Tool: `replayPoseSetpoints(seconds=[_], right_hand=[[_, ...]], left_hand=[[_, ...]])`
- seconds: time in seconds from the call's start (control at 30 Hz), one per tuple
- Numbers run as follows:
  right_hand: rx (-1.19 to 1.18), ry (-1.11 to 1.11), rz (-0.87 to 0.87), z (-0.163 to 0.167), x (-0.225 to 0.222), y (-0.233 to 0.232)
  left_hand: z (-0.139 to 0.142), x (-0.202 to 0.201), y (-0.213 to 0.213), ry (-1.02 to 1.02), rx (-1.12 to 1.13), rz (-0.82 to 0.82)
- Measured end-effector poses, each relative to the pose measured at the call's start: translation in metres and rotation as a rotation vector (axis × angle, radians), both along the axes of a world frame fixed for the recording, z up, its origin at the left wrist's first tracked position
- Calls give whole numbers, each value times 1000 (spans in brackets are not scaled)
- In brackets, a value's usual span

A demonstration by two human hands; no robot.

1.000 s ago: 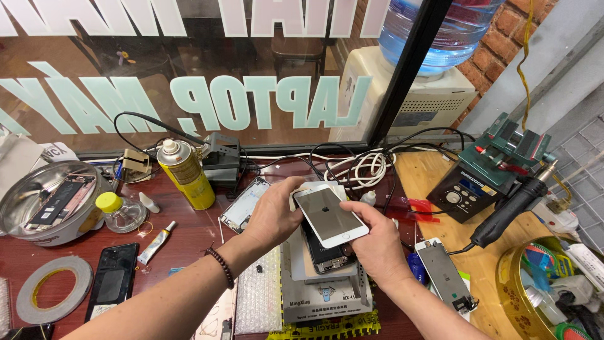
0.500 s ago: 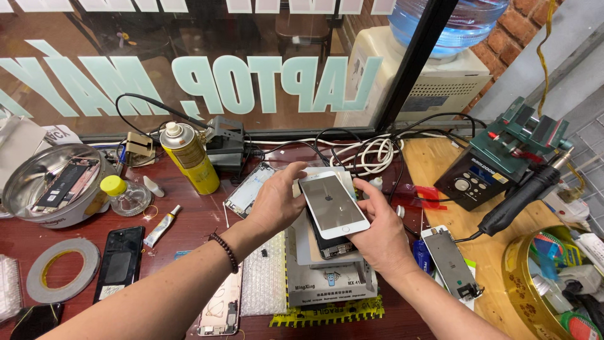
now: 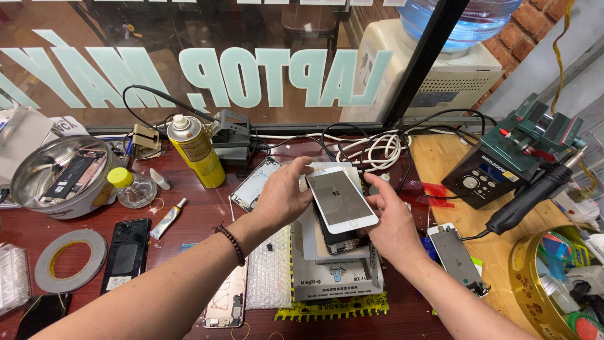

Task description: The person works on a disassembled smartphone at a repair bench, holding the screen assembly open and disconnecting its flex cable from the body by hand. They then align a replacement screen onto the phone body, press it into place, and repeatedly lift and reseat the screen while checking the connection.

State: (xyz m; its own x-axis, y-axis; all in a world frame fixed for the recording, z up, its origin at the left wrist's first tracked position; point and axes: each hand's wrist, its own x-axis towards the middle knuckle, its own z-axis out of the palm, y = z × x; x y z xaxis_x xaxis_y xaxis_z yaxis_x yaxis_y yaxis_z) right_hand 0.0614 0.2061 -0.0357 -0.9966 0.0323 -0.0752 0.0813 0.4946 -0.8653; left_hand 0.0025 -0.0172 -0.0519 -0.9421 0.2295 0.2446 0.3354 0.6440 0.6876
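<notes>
Both hands pinch a white phone screen by its edges: the left hand has its grip closed on the near-left edge, the right hand on the right edge. The screen tilts just above a dark phone body, which lies on a grey heating pad on the table. Left of the pad stand a yellow spray can and a tape roll; right of it lies another screen panel.
</notes>
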Motion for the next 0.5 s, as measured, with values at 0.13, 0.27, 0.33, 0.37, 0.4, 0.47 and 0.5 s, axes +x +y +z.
replayPoseSetpoints(seconds=[0.13, 0.27, 0.33, 0.37, 0.4, 0.47, 0.5], right_hand=[[49, 37, 41, -3, -6, -1], [112, 63, 66, -4, -10, -2], [130, 70, 94, -5, -11, -2], [138, 67, 106, -5, -13, -2], [146, 63, 118, -5, -14, -2], [126, 72, 132, -5, -14, -1], [117, 76, 139, -5, -15, -1]], left_hand=[[5, 2, -1, -51, -30, 16], [11, 2, 1, -71, -32, 15], [13, 2, 0, -74, -38, 15], [13, 2, 0, -76, -41, 15], [13, 2, 0, -79, -45, 15], [13, 2, 0, -82, -41, 13], [13, 2, 0, -85, -39, 12]])
